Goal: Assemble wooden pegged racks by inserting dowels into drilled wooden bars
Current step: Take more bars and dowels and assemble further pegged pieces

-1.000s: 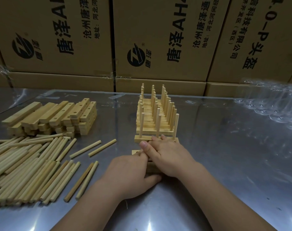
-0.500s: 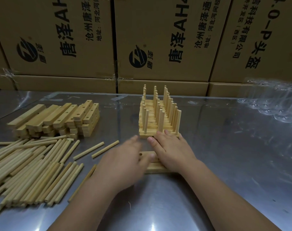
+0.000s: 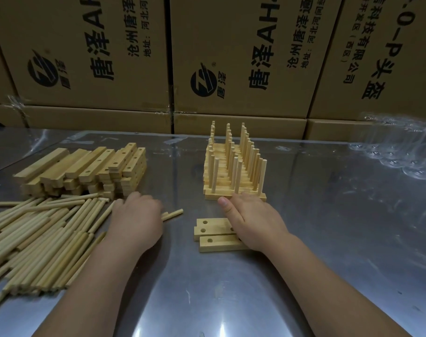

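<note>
Beneath fingers of the left hand [image 3: 136, 220], shifted leftward off the drilled bars [image 3: 215, 233], loose dowels [image 3: 41, 237] are reached; whether any is gripped cannot be told. Those bars are pinned under the flat right hand [image 3: 252, 218], finished racks [image 3: 233, 166] at its fingertips. Pegging is judged next.

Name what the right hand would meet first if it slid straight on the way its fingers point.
The right hand would likely meet the nearest pale wooden pegged rack, at its base; they may already touch.
</note>
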